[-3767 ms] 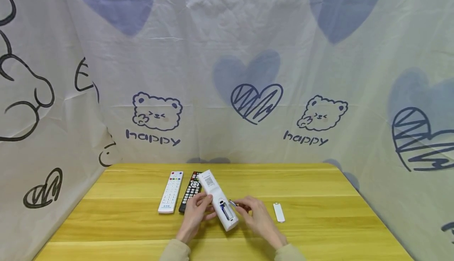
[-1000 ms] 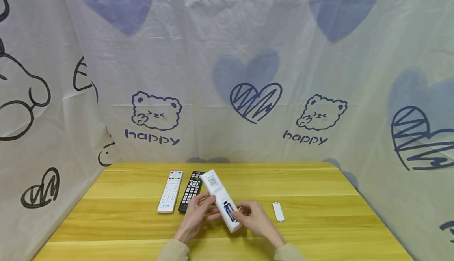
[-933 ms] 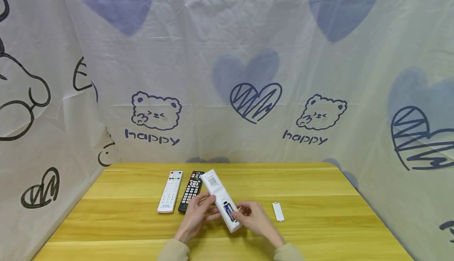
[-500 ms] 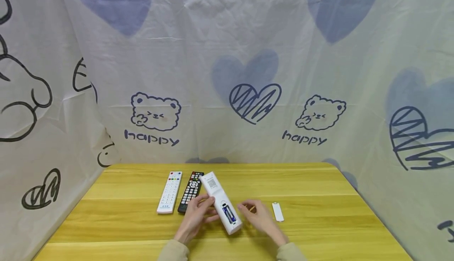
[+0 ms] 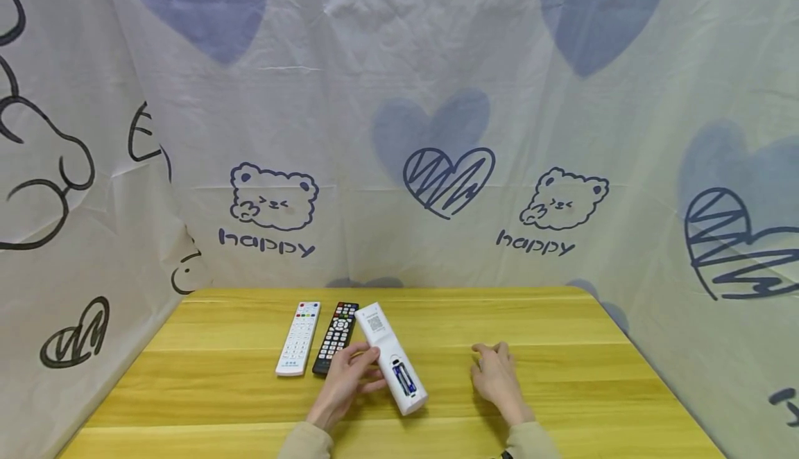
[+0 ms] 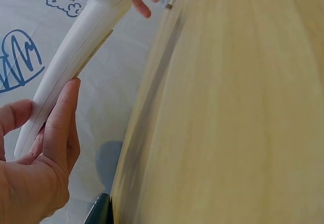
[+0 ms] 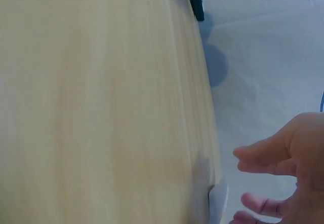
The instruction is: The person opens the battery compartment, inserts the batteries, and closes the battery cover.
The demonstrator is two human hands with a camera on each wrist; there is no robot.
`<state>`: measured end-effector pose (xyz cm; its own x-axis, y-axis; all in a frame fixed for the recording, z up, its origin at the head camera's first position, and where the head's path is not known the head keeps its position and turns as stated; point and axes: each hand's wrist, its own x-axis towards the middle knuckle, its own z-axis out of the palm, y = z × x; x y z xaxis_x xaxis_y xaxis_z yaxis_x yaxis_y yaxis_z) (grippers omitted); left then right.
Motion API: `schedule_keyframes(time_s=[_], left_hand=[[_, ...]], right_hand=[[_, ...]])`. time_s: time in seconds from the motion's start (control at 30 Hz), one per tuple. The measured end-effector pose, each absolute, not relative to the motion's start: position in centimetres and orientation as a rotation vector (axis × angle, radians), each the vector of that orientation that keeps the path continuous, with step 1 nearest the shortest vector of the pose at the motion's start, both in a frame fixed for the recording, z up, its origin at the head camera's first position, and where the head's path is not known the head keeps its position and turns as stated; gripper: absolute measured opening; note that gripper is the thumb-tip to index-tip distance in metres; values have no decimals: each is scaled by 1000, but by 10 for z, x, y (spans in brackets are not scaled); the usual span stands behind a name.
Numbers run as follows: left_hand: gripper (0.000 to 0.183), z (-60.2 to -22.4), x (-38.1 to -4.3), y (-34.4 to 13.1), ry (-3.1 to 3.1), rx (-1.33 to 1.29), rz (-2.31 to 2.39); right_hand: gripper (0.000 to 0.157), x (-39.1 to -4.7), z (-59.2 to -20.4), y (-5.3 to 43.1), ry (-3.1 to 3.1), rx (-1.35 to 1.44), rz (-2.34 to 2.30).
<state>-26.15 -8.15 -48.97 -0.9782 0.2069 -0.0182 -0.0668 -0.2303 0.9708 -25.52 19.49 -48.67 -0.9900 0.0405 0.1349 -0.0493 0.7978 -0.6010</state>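
My left hand [image 5: 347,379] grips a white remote control [image 5: 382,334] by its side, tilted above the table with its back towards me. The battery compartment in that back is uncovered, and blue batteries [image 5: 404,379] lie in it. My right hand [image 5: 498,378] is off to the right with fingers apart and holds nothing. It hides the white battery cover in the head view. In the right wrist view the cover [image 7: 217,203] lies on the table close to the fingertips. The left wrist view shows the remote side-on between thumb and fingers.
Left of the held remote, a black remote control [image 5: 337,334] and a second white remote control [image 5: 298,339] lie buttons up on the wooden table [image 5: 218,390]. A printed curtain [image 5: 362,237] hangs right behind the table's back edge.
My right thumb was pressing at the batteries in the compartment; that hand has since let go and moved right, over the battery cover. The left hand keeps its grip on the remote.
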Motion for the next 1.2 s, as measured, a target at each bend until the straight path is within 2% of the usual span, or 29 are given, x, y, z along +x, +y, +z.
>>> schedule_keyframes(time_s=[0.33,0.97,1.2], left_hand=[[50,-490,-261,-82,1822,188,2323],[46,-491,-263,-81,1818,144,2328],[45,-493,-264,-80,1815,164,2329]], right_hand=[[49,-256,-489,203,-2947,-102,903],[38,-262,-494,205,-2975,-65,823],[28,-262,-496,209,-2889,-31,1027]])
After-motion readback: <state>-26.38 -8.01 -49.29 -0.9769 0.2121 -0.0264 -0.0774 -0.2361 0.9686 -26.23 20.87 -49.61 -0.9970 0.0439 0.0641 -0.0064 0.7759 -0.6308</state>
